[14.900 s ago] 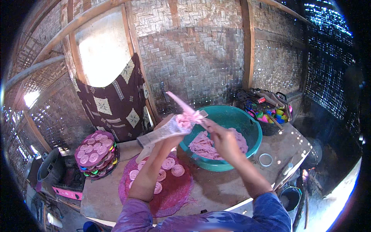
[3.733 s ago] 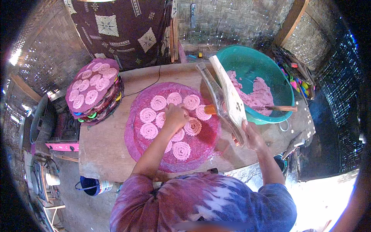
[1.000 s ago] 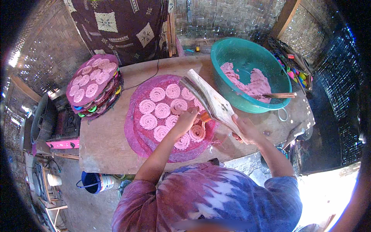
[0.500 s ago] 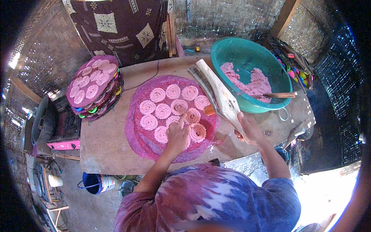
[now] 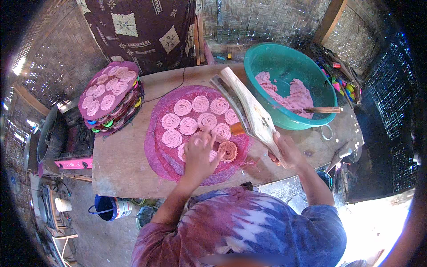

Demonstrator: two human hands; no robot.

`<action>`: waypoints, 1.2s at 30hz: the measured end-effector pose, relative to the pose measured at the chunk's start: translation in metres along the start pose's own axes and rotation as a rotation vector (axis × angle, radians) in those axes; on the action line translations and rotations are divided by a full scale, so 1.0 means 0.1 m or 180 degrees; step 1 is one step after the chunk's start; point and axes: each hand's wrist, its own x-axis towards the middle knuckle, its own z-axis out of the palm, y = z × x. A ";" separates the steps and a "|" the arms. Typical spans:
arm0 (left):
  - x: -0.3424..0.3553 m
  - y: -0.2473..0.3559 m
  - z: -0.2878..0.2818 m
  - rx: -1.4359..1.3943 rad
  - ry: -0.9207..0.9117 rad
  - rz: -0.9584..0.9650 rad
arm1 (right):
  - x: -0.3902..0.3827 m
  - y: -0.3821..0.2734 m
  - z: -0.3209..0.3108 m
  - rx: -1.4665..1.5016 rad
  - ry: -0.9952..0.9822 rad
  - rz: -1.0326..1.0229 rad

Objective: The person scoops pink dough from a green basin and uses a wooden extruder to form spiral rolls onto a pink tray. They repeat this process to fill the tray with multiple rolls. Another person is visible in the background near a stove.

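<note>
My right hand is wrapped round the narrow end of a wooden dough press, made of two long pieces spread apart at the far end. An orange cylinder sticks out from the press's left side, over the edge of a round purple mesh sheet. On that sheet lie several pink ridged dough rosettes; one at the near right looks browner, in shadow. My left hand is over the near rosettes, fingers apart and holding nothing, covering some of them. Whether its fingertips touch the dough is hard to tell.
A big green basin holding pink dough and a wooden paddle stands at the table's far right. Stacked trays of rosettes sit at the left corner. A dark pan and blue bucket are beyond the table.
My left hand has gone from a pointing finger to spread fingers, shifting slightly left. The dough press has moved a little to the left and nearer in my right hand.
</note>
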 end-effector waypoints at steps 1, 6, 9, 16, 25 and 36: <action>0.12 0.02 -0.16 -0.0244 0.0136 -0.0057 | -0.02 -0.06 0.02 0.0040 -0.0153 -0.0043; 0.57 0.21 -0.68 -0.1678 -0.0135 0.0364 | -0.14 -0.84 0.28 -0.0585 -0.0857 -0.0187; 0.45 -0.06 -0.49 -0.1785 -0.0235 0.0492 | -0.11 -1.14 0.39 -0.2542 -0.0438 -0.1997; -0.05 0.25 -0.37 -0.2062 -0.1195 -0.0237 | 0.13 -1.11 0.31 -0.3188 -0.0777 -0.2684; 0.24 0.63 -0.67 -0.2070 -0.1591 0.0411 | 0.23 -1.23 0.82 -0.1618 -0.1682 -0.4840; 0.51 0.59 -0.89 -0.0710 -0.1885 0.0668 | -0.40 -1.72 0.62 -0.1875 -0.0708 -0.3703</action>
